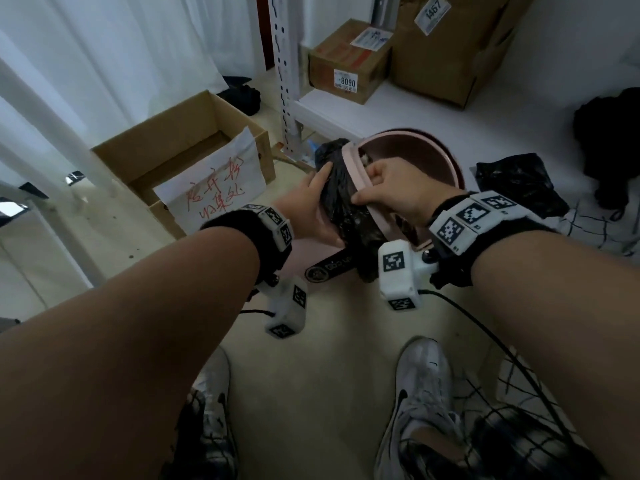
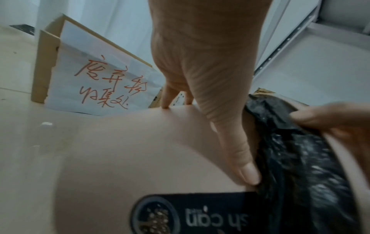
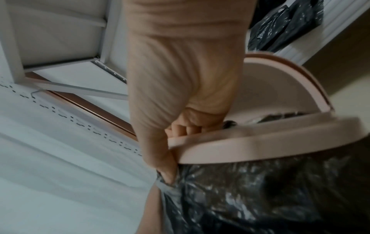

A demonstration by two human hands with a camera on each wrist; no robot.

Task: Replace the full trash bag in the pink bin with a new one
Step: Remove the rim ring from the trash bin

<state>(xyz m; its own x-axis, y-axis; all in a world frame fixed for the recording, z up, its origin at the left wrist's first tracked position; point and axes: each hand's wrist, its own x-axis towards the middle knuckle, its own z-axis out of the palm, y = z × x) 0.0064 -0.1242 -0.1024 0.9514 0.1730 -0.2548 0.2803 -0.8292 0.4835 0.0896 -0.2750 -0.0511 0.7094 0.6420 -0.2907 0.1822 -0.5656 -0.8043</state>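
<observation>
The pink bin (image 1: pixel 306 252) stands on the floor between my hands, its round lid (image 1: pixel 412 157) tipped open at the back. A black trash bag (image 1: pixel 341 192) is folded over the top and held by a pink rim ring (image 1: pixel 358 176). My left hand (image 1: pixel 311 199) rests flat on the bin's side (image 2: pixel 140 150), fingers straight, thumb against the bag's edge (image 2: pixel 300 150). My right hand (image 1: pixel 391 188) grips the rim ring (image 3: pixel 260 139), fingers curled over it and thumb on the bag (image 3: pixel 260 190) below. A loose black bag (image 1: pixel 516 181) lies on the floor to the right.
An open cardboard box (image 1: pixel 194 157) with a handwritten paper sign sits left of the bin. A white shelf post (image 1: pixel 285 81) and shelf with cardboard boxes (image 1: pixel 349 60) stand behind it. Dark clothing (image 1: pixel 609 140) lies far right. My shoes (image 1: pixel 422 386) and a cable are near.
</observation>
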